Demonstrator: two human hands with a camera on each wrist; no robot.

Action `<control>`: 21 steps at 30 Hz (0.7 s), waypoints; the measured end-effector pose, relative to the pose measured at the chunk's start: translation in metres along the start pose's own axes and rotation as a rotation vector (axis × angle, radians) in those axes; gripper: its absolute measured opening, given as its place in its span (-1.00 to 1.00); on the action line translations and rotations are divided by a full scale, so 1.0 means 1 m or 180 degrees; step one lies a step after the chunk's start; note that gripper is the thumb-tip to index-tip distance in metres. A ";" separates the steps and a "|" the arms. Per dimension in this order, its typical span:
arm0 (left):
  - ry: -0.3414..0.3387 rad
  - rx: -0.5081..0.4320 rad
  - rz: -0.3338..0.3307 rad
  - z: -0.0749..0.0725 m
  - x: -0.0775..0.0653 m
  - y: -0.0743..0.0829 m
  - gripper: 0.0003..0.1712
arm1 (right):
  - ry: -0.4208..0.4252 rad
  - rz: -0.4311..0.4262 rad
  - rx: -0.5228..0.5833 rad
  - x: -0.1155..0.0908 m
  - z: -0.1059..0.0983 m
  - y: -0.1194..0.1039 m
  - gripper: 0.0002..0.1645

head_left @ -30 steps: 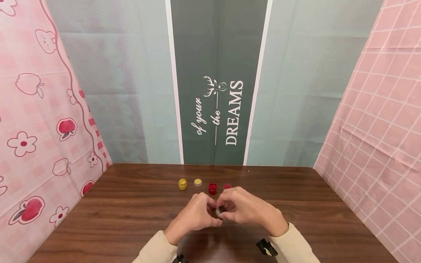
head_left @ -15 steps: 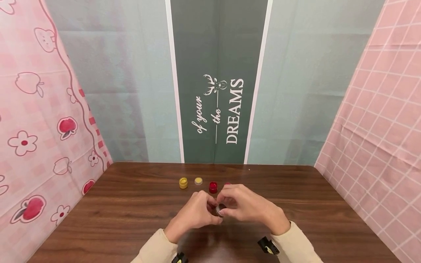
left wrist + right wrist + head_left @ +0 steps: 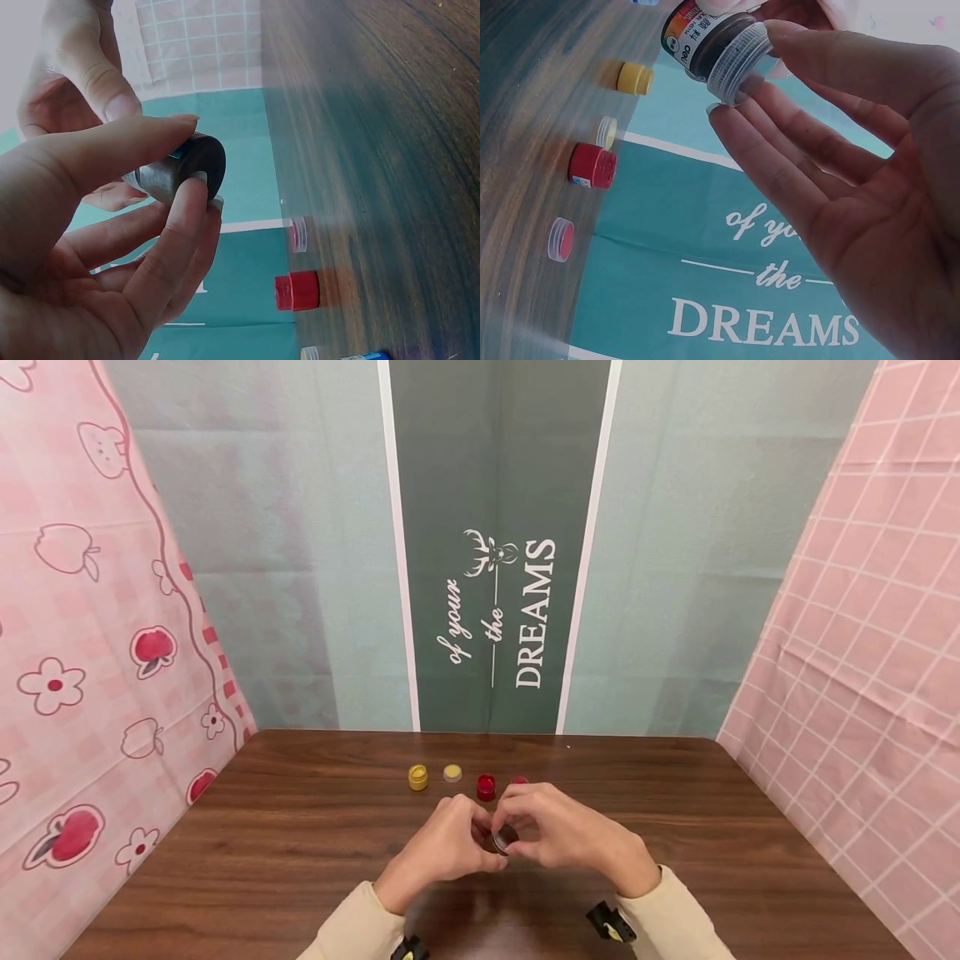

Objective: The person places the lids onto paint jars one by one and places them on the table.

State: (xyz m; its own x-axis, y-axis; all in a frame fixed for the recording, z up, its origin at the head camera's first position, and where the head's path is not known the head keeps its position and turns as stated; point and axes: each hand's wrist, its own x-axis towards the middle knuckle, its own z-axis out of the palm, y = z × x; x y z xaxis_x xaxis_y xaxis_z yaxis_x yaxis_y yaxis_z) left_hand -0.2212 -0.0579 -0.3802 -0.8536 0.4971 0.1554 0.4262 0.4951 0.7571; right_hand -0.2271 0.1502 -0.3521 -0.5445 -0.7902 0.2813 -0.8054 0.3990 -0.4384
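In the head view my left hand (image 3: pixel 442 843) and right hand (image 3: pixel 566 831) meet over the table around a small dark paint jar (image 3: pixel 506 837). Thumb and fingers of the left hand grip the jar's body, with its dark base (image 3: pixel 204 161) facing out in the left wrist view. A printed label (image 3: pixel 694 34) shows on its side. The jar's clear ribbed lid (image 3: pixel 739 66) is on it, tilted, and the right hand pinches this lid between thumb and fingertips. Beyond the hands stand an uncapped red paint jar (image 3: pixel 486 788) and its loose lid (image 3: pixel 519 781), partly hidden by the right hand.
Farther left on the brown wooden table (image 3: pixel 315 827) are an uncapped yellow paint jar (image 3: pixel 417 779) and a yellow-stained lid (image 3: pixel 452 773). A green curtain (image 3: pixel 487 485) hangs behind the table, with pink cloths (image 3: pixel 862 610) at both sides.
The right thumb and fingers have shifted slightly on the lid. Both hands otherwise keep their place, and the jars and loose lids stay put; the head view has tilted a little.
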 end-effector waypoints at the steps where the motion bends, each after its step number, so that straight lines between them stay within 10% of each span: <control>1: -0.0003 -0.0005 -0.0010 0.000 0.000 0.000 -0.85 | -0.0005 -0.0003 0.0009 0.000 0.000 0.000 -0.72; 21: -0.0061 -0.0022 -0.0014 0.001 0.000 0.001 -0.82 | -0.0007 0.0232 -0.0039 0.002 0.001 -0.001 -0.89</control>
State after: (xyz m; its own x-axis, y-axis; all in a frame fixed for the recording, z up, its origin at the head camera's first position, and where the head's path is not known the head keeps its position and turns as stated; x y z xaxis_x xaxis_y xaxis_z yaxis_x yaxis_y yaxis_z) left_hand -0.2200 -0.0564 -0.3802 -0.8496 0.5086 0.1399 0.4203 0.4924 0.7622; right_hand -0.2273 0.1482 -0.3522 -0.6014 -0.7597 0.2472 -0.7664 0.4612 -0.4472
